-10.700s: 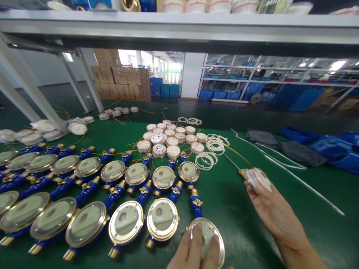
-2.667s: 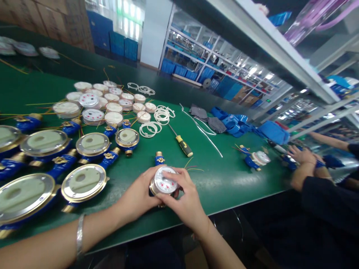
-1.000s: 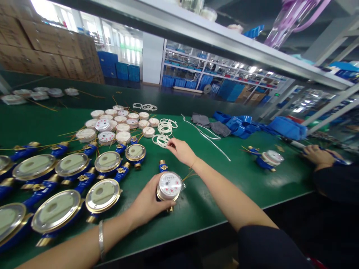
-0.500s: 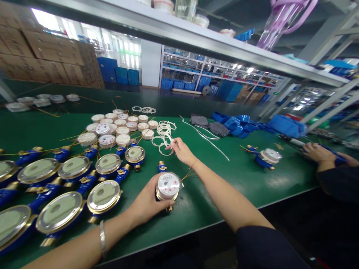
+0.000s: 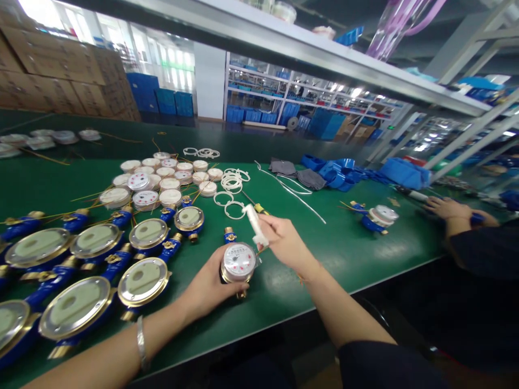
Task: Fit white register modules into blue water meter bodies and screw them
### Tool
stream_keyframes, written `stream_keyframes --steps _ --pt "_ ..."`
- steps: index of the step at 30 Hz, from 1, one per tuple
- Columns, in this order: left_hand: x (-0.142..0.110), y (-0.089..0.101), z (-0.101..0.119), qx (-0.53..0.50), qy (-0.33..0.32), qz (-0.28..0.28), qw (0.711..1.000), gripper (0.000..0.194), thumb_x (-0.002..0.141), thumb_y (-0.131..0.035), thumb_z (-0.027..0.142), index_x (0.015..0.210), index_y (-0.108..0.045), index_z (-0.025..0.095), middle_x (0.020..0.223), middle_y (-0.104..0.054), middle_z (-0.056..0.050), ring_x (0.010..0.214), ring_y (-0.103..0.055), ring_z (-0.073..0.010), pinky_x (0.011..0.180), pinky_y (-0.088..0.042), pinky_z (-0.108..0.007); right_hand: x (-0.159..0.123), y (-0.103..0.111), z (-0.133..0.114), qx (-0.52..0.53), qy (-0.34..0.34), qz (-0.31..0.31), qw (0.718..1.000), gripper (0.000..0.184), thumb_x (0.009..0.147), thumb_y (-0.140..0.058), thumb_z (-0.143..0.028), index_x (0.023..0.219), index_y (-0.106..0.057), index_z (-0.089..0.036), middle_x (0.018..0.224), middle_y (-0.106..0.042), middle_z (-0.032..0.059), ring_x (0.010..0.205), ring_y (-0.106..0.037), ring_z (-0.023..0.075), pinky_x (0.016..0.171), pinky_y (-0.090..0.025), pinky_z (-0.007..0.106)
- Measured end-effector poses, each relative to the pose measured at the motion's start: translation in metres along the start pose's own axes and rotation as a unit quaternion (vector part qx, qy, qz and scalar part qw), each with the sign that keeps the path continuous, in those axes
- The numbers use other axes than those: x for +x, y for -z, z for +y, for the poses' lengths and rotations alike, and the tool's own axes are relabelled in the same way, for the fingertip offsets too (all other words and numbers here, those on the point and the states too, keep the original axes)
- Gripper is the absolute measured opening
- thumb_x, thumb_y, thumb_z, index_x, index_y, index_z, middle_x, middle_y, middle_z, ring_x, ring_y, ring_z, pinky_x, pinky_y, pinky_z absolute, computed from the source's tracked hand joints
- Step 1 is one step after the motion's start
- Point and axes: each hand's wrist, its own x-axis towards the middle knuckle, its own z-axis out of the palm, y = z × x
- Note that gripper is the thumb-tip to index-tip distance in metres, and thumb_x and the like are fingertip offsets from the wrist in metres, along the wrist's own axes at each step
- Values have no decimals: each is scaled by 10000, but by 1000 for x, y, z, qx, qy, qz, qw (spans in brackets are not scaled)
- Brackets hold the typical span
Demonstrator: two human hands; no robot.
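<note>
Gripping the meter at lower centre, the left hand hides part of its body; just to the upper right, the right hand pinches a blurred, partly covered ring.

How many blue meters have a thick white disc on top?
2. The held meter is in the person's left hand; the free meter sits farther right on the green table, near a co-worker's hands. Those hands may hide another.

The green bench carries blue-bodied meters in rows; round white counters; white rings; grey fabric.
</note>
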Motion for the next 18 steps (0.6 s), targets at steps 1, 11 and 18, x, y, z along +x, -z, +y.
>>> stream_keyframes --steps 1,11,18 --pt "-1 0 0 -1 2 -3 1000 728 683 -778 341 1299 -435 159 1281 -592 -115 1196 -551 -274 1101 -369 -463 -9 -2 -1 -94 8 -15 995 393 953 -431 -339 1202 -663 -142 615 -651 15 515 -540 110 521 -400 229" --pt "-4 2 0 2 6 -35 999 786 664 -808 328 1332 -416 189 1363 -545 -118 1273 -500 -288 1134 -335 -480 -45 -21 -1 -355 3 -31 934 408 936 -445 -256 1312 -598 -306 1071 -746 49 847 -726 238 792 -540 367" --pt "-9 -10 -27 -51 -28 28 998 1031 666 -749 587 1482 -214 258 1547 -348 -139 1371 -413 -350 1153 -314 -545 -57 -31 2 -291 -13 22 957 393 939 -431 -268 1282 -601 -360 1086 -743 -6 903 -735 221 836 -566 342"
